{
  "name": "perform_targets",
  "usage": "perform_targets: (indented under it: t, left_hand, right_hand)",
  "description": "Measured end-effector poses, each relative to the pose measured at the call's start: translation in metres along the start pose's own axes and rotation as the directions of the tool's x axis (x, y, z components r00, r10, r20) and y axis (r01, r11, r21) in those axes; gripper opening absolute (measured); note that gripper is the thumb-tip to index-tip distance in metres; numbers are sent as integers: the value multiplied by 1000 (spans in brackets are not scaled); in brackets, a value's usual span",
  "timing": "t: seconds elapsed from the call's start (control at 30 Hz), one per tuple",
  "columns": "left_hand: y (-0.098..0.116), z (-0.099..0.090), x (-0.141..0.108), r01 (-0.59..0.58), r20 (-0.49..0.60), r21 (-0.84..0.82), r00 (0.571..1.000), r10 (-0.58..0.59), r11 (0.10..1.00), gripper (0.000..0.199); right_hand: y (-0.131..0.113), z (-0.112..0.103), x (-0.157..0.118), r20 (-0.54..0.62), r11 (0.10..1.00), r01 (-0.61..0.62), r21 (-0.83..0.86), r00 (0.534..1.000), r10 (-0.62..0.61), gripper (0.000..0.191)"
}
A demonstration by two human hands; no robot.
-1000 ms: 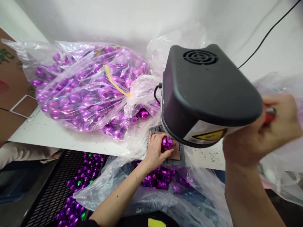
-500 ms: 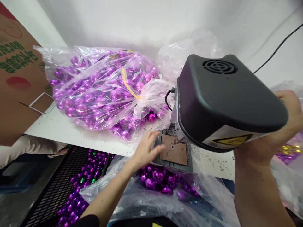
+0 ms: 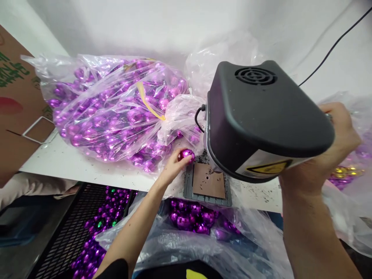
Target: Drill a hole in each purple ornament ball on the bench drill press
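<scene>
My left hand (image 3: 173,164) is closed around a shiny purple faceted ball (image 3: 186,155), just beyond the back left of a brown square board (image 3: 207,186). The board has a small hole in it and lies on the grey metal base (image 3: 203,200) of a black bench drill press (image 3: 270,116). Dark shavings are scattered over board and base. My right hand (image 3: 328,155) is wrapped at the right side of the machine's housing, where a small metal end shows by the fingers; what it grips is mostly hidden. The housing also hides the drill's lower part.
A tied clear bag of purple balls (image 3: 110,112) lies at the left on the white table. More purple balls (image 3: 193,217) sit in an open plastic bag below the front edge. A black crate (image 3: 68,223) with purple and green beads stands lower left, near a cardboard box (image 3: 17,116).
My left hand has moved from beside the board to the back, and its fingers have closed on a purple ball. My right hand stays at the machine. The view has shifted slightly.
</scene>
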State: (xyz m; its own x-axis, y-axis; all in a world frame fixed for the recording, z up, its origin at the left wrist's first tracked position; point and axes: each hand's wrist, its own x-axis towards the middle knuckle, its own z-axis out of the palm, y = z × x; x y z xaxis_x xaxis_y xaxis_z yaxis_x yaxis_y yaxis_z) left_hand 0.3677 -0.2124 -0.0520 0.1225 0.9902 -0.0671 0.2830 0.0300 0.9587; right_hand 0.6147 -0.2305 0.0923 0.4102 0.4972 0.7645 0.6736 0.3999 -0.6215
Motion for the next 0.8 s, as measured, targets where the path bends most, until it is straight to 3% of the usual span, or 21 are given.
perform_targets:
  t: [0.1, 0.2, 0.33, 0.47, 0.63, 0.8]
  left_hand:
    - [-4, 5, -30, 86, 223, -171, 974, -46, 982, 51]
    - [-4, 15, -40, 92, 282, -138, 958, -50, 986, 49]
    - [-4, 24, -38, -2, 219, -41, 976, 11, 999, 40]
    - [-4, 33, -41, -145, 113, 163, 985, 127, 976, 35]
    - [-8, 44, -49, -380, 119, 347, 925, 361, 858, 40]
    - [-10, 54, -49, -451, 169, 426, 891, 420, 784, 41]
  right_hand:
    - [1, 1, -1, 0, 1000, -8, 22, 1000, 8, 39]
    - [-1, 1, -1, 1, 999, -28, 26, 1000, 28, 40]
    - [-4, -1, 0, 29, 999, -36, 28, 999, 36, 39]
    - [-7, -2, 1, 40, 999, -33, 40, 999, 31, 37]
    - [-11, -1, 1, 33, 998, -29, 53, 999, 27, 36]
    - [-11, -1, 1, 38, 999, -28, 42, 999, 27, 36]
